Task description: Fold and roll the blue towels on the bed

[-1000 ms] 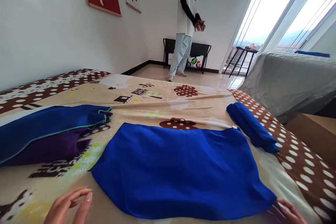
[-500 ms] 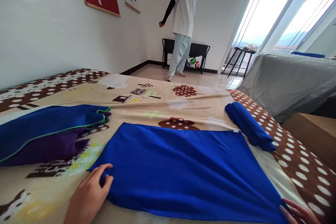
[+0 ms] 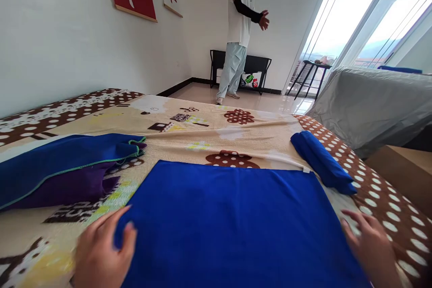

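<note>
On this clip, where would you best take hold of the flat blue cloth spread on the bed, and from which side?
Probably the two near corners of the flat blue cloth, approached from the near edge. It lies spread flat, and the left hand and right hand already rest at those corners, so pinching there should keep it square.

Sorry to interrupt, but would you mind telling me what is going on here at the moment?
A person has a blue cloth spread flat on a patterned bed, the left hand at its left edge, the right hand at its right edge. A rolled blue cloth lies to the right, a cloth pile to the left.
</note>
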Action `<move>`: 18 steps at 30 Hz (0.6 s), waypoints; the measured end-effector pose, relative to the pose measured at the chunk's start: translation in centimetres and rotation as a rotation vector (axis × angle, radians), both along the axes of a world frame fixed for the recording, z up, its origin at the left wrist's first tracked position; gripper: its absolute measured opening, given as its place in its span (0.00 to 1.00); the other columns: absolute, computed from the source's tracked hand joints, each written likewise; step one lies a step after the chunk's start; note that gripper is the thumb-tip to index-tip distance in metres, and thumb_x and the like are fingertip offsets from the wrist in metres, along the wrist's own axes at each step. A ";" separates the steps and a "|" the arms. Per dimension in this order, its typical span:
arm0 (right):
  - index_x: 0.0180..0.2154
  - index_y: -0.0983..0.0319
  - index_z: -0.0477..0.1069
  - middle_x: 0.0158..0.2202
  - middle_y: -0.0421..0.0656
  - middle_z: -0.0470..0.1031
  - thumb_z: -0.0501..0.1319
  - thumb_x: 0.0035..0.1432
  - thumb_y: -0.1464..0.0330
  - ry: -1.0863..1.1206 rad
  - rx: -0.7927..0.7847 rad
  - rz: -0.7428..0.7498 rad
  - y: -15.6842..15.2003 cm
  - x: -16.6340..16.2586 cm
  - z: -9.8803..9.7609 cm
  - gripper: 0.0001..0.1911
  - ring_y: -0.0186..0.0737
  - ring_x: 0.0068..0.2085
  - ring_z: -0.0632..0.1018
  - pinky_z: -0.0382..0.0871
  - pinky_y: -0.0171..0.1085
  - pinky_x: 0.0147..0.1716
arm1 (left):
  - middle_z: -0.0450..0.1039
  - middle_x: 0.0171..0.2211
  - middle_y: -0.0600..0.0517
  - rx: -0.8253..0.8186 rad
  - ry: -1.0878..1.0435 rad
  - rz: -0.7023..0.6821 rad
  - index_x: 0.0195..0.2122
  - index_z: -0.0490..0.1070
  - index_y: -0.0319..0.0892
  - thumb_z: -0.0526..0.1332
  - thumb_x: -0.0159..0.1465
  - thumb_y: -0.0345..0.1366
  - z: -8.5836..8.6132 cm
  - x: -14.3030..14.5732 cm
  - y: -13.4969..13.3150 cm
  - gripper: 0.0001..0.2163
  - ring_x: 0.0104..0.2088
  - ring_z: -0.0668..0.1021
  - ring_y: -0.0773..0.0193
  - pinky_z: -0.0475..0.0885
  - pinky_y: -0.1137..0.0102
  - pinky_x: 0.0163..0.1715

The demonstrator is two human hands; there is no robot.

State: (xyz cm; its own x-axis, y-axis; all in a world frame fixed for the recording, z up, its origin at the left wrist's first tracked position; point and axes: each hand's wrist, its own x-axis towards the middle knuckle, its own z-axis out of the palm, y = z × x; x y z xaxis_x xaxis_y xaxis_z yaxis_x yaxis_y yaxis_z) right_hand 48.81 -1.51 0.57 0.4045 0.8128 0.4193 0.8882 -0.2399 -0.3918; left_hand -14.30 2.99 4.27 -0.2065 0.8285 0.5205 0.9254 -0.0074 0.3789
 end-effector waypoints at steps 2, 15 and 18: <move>0.48 0.60 0.73 0.48 0.49 0.75 0.48 0.64 0.59 -0.149 -0.074 0.207 5.5 -0.6 1.2 0.21 0.46 0.47 0.77 0.70 0.44 0.48 | 0.70 0.56 0.45 -0.053 0.109 -0.069 0.57 0.67 0.49 0.50 0.65 0.42 1.6 1.7 3.9 0.20 0.57 0.72 0.47 0.67 0.53 0.57; 0.47 0.62 0.71 0.50 0.45 0.72 0.61 0.64 0.60 -0.441 -0.266 0.227 17.0 1.3 -0.6 0.14 0.43 0.50 0.74 0.70 0.49 0.50 | 0.71 0.53 0.45 -0.328 0.235 0.043 0.52 0.70 0.40 0.60 0.67 0.45 -2.4 -3.3 19.1 0.17 0.53 0.74 0.54 0.71 0.52 0.52; 0.45 0.62 0.71 0.51 0.45 0.70 0.61 0.63 0.61 -0.470 -0.245 0.219 17.3 1.8 -0.4 0.13 0.44 0.52 0.72 0.67 0.49 0.51 | 0.72 0.52 0.46 -0.333 0.230 0.018 0.51 0.70 0.40 0.61 0.67 0.43 -2.3 -4.5 20.5 0.16 0.51 0.75 0.55 0.73 0.53 0.51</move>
